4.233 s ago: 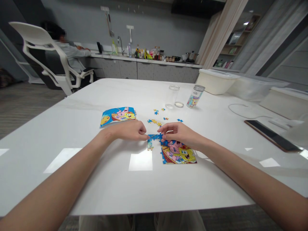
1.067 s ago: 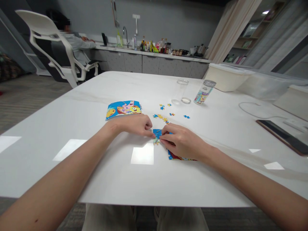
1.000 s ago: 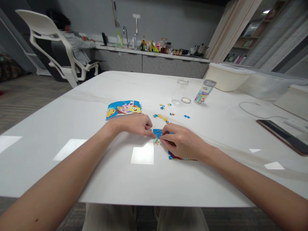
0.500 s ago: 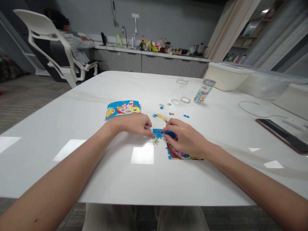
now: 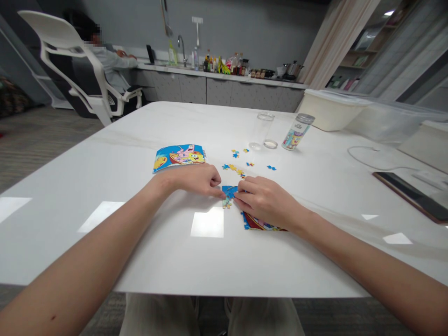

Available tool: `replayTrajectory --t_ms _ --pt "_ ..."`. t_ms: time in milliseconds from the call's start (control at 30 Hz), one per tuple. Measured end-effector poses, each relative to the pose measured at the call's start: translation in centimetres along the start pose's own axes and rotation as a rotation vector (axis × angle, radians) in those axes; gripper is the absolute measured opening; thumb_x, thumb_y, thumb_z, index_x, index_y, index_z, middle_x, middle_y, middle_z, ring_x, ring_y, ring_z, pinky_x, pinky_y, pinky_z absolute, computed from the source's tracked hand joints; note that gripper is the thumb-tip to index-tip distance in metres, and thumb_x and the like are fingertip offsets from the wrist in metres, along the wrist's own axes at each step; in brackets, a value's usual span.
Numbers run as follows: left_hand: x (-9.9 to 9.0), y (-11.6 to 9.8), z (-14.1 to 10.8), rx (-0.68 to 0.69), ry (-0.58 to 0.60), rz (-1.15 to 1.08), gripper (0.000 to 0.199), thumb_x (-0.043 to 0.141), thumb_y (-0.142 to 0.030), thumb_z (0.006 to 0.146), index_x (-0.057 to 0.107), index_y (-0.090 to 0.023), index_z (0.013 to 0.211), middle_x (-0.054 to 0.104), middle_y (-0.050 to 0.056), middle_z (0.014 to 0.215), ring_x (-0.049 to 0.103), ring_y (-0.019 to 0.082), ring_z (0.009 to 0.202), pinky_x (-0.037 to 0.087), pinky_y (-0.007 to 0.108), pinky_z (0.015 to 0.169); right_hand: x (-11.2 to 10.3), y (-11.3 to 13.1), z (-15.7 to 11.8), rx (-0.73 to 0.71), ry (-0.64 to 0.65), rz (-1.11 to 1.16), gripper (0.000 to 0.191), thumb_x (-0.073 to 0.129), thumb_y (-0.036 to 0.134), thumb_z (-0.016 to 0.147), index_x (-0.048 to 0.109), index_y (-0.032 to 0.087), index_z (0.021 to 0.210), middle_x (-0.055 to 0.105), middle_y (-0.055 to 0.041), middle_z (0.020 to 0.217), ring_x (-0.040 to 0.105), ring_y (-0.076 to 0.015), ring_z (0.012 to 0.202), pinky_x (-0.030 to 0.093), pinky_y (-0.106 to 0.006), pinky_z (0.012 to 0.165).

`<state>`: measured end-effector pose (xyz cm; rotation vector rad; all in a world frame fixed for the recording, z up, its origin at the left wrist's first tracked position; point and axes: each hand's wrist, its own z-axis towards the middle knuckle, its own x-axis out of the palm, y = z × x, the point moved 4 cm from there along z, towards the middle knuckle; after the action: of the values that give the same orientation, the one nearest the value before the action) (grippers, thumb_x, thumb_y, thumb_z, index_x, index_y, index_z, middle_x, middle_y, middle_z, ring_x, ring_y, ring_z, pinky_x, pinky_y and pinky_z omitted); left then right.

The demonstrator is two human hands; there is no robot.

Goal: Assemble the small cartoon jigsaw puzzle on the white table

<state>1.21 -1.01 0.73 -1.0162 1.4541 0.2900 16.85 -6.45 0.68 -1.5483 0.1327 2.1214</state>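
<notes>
My left hand (image 5: 201, 179) lies low over the white table, most of its fingers curled, one fingertip pressed on the left edge of a small joined group of blue jigsaw pieces (image 5: 229, 190). From the right, my right hand (image 5: 261, 198) bends its fingers down with the tips together on a jigsaw piece at that group's right side; the fingertips partly hide it. Under the right hand and wrist is a larger assembled puzzle section (image 5: 254, 223), red and blue, mostly covered. Several loose jigsaw pieces (image 5: 236, 170) lie just beyond the hands.
A puzzle picture sheet (image 5: 180, 155) lies behind my left hand. Farther back stand a clear jar (image 5: 262, 130), its ring-like lid (image 5: 270, 144) and a printed canister (image 5: 297, 132). A phone (image 5: 409, 196), cable and plastic bins (image 5: 332, 109) are at right. A person sits far left.
My right hand has shifted slightly left and down, its fingertips now closer to the small group and covering more of it. My left hand stays nearly still.
</notes>
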Motion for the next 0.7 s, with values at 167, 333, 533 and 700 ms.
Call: replayTrajectory --t_ms 167,333,533,700 --pt "0.0 -0.1 -0.1 -0.01 0.003 -0.008 0.046 0.058 -0.047 0.073 0.024 -0.021 0.055 0.02 -0.005 0.053 0.019 0.011 0.049 0.014 0.03 0.048 -0.2 0.1 0.1 -0.034 -0.049 -0.035 0.032 0.044 0.011 0.093 0.063 0.016 0.067 0.057 -0.0063 0.072 0.049 -0.0164 0.066 0.037 -0.031 0.06" --pt "0.0 0.1 -0.1 0.013 -0.008 -0.024 0.048 0.059 -0.05 0.074 0.024 -0.022 0.055 0.02 -0.005 0.053 0.018 0.011 0.049 0.013 0.03 0.048 -0.4 -0.2 0.1 0.002 -0.098 -0.025 0.031 0.042 0.01 0.092 0.062 0.016 0.069 0.058 -0.0075 0.075 0.048 -0.0169 0.067 0.04 -0.031 0.059" --pt "0.2 0.4 0.1 0.028 -0.026 -0.035 0.05 0.061 -0.05 0.073 0.024 -0.021 0.054 0.021 -0.006 0.051 0.018 0.01 0.048 0.014 0.03 0.048 -0.2 -0.7 -0.1 0.099 -0.189 0.159 0.021 0.045 0.01 0.088 0.062 0.016 0.076 0.059 -0.0084 0.079 0.055 -0.0188 0.074 0.047 -0.032 0.064" --pt "-0.4 0.0 -0.2 0.01 -0.039 -0.174 0.037 0.06 -0.049 0.077 0.045 -0.02 0.061 0.031 -0.007 0.049 0.026 0.01 0.047 0.021 0.026 0.048 -0.7 -1.5 -0.2 0.247 -0.333 0.449 0.011 0.055 0.011 0.082 0.063 0.017 0.076 0.06 -0.0047 0.078 0.057 -0.0157 0.072 0.049 -0.029 0.064"
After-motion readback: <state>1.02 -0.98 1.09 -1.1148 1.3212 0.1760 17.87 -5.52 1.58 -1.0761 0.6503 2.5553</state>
